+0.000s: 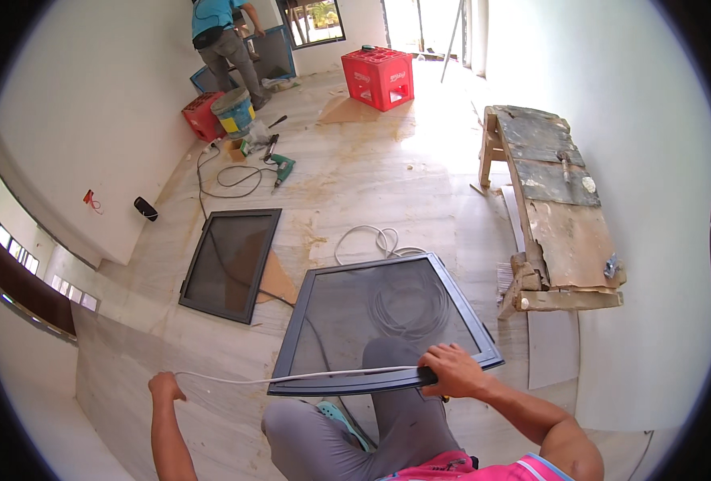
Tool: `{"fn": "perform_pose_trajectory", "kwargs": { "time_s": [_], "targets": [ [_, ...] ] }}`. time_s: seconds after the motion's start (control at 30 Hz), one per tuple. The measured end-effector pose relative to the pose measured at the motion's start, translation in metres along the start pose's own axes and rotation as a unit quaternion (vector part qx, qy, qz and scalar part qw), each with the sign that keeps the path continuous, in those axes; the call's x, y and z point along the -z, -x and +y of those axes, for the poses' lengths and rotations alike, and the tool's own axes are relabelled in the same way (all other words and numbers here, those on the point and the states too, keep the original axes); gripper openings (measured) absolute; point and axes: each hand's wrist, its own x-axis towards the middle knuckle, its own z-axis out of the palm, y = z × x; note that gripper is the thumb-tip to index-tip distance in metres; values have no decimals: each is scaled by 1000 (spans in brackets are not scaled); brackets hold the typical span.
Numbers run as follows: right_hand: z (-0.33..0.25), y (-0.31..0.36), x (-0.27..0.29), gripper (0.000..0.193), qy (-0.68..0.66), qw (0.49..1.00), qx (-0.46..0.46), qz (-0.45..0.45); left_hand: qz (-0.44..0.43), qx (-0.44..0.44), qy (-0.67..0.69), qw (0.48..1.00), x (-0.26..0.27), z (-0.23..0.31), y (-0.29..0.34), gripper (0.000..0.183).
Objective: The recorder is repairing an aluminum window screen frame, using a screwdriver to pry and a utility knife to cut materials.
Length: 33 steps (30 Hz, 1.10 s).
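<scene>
Hands: left hand (167,386) is pinching cord (291,377); right hand (456,372) is clasping near rail (331,388) of screen (343,313).
Cord: stretching between them, looking light, pliable.
Screen: lying over one leg (403,425), seeming stiff; rails are offering safest hold.

From the grip of the right hand (451,372), the screen (341,309) spreads ahead; the second screen (225,263) lies ahead-left, the drill (284,167) beyond; the bench (568,232) stands ahead-right.

The pale, streaked floor (363,184) carries a dark-framed panel (225,252), a green drill (284,168) and a wooden bench (568,240).
</scene>
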Motion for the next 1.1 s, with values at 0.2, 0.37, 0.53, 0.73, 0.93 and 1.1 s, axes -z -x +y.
{"fn": "perform_pose_trajectory", "kwargs": {
  "time_s": [0.2,0.37,0.53,0.73,0.93,1.1],
  "targets": [
    [-27,-2,-51,49,35,999,-21,-11,257,-375,354,818,67,176,112,22],
    [-30,-2,-53,50,12,1000,-16,19,263,-614,182,722,26,297,236,52],
    [-23,8,-63,51,4,999,-19,39,323,-553,201,741,-13,335,249,55],
    [-38,12,-70,53,30,992,-78,94,332,-566,231,718,-5,349,238,51],
    [-26,12,-79,53,-21,990,-58,130,336,-566,235,715,7,364,232,37],
    [-25,-3,-65,50,-15,997,-43,61,337,-540,259,726,13,369,226,20]
  ]
}}
